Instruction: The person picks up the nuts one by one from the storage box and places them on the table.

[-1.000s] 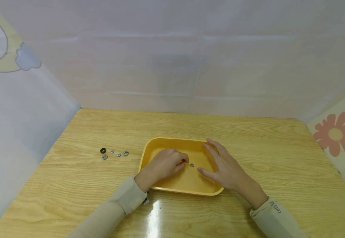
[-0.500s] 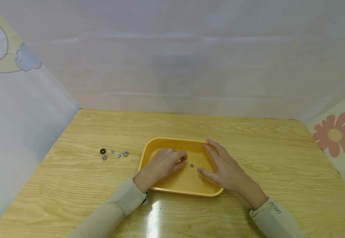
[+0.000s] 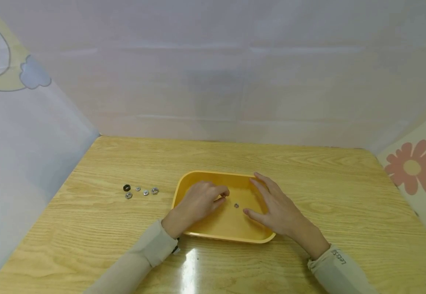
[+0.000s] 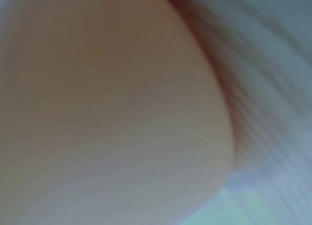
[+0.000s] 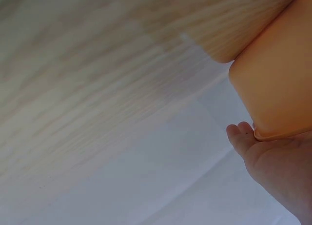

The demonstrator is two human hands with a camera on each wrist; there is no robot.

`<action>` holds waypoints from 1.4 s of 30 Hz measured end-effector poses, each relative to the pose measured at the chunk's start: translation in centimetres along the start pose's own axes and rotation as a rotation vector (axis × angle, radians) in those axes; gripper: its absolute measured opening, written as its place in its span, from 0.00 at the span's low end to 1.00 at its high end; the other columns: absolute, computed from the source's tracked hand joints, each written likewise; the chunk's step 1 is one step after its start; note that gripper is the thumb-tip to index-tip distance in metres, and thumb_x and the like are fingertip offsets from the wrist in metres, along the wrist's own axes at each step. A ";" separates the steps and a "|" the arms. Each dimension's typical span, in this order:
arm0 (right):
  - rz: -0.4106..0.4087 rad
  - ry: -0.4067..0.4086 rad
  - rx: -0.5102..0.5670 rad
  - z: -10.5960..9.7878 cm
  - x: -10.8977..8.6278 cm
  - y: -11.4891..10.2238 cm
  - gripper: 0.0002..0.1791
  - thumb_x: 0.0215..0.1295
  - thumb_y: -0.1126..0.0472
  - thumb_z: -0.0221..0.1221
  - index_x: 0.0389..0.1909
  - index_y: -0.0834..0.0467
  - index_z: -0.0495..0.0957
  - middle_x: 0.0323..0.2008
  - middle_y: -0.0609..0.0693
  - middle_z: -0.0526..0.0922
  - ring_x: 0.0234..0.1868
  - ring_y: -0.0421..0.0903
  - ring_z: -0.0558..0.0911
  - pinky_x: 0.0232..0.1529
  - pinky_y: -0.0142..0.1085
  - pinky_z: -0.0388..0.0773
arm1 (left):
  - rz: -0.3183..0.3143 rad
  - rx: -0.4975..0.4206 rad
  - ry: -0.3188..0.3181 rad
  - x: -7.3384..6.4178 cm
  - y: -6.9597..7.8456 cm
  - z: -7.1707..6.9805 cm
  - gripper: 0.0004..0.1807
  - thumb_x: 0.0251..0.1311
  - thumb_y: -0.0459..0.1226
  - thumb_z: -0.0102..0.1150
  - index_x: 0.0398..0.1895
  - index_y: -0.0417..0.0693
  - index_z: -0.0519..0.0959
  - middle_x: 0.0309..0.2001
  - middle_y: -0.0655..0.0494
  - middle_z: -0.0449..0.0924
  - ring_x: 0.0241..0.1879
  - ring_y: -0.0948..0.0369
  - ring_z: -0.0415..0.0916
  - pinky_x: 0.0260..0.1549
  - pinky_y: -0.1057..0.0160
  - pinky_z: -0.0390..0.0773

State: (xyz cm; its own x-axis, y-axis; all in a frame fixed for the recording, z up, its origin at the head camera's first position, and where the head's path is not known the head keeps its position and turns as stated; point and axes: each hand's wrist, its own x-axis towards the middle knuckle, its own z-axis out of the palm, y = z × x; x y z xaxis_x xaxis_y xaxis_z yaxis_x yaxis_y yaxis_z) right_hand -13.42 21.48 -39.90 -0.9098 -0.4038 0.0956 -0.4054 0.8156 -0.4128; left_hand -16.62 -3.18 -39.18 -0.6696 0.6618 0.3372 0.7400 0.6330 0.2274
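Note:
My left hand (image 3: pixel 198 200) reaches over the left part of a yellow plastic tray (image 3: pixel 231 238). Its thumb and index finger are bent together round a tiny thing at the fingertips, apparently a small nut, mostly hidden. Just right of those fingertips, a small metal nut (image 3: pixel 236 205) lies on the tray floor. Across the right rim rests my right hand (image 3: pixel 279 210), fingers spread and thumb inside the tray. In the right wrist view, the fingers (image 5: pixel 242 138) lie against the edge of the orange-looking tray (image 5: pixel 278 73). Blurred skin fills most of the left wrist view.
On the wood-grain table (image 3: pixel 106 237), left of the tray, sit a black nut (image 3: pixel 126 188), a silver nut (image 3: pixel 128 195), a larger silver nut (image 3: pixel 155 190) and small round metal pieces (image 3: pixel 146 192). Pale cloth walls (image 3: pixel 213 81) enclose the table's back and sides.
My left hand has shifted slightly left, its fingertips drawing away from the nut on the tray floor. The right hand stays on the rim.

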 end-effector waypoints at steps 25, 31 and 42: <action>-0.017 -0.009 -0.020 -0.2 0.2 0.1 0.47 0.67 0.37 0.57 0.76 0.62 0.55 0.77 0.59 0.50 0.75 0.63 0.56 0.67 0.61 0.66 | -0.038 0.038 0.111 -1.1 -2.0 -2.6 0.04 0.57 0.35 0.70 0.35 0.48 0.85 0.33 0.59 0.89 0.29 0.61 0.84 0.32 0.63 0.82; -0.017 -0.014 -0.020 -0.1 0.1 0.1 0.47 0.67 0.37 0.57 0.76 0.61 0.54 0.78 0.59 0.50 0.75 0.63 0.56 0.67 0.61 0.66 | -0.049 0.046 0.161 -1.8 -3.1 -3.2 0.05 0.55 0.35 0.72 0.35 0.48 0.86 0.32 0.59 0.89 0.27 0.60 0.82 0.26 0.65 0.79; -0.016 -0.011 -0.025 -0.1 0.1 -0.1 0.47 0.67 0.37 0.57 0.76 0.62 0.55 0.77 0.59 0.50 0.75 0.62 0.56 0.68 0.60 0.66 | -0.123 0.096 0.184 -2.9 -4.5 -4.6 0.08 0.53 0.36 0.73 0.36 0.49 0.86 0.33 0.58 0.89 0.33 0.57 0.84 0.30 0.59 0.83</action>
State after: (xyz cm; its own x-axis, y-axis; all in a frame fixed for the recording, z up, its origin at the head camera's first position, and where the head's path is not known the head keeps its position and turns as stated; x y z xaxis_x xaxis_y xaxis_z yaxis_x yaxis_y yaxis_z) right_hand -13.48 21.44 -39.76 -0.9022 -0.4213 0.0918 -0.4221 0.8192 -0.3883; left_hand -17.71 -9.83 -36.98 -0.7250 0.4985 0.4752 0.6383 0.7456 0.1917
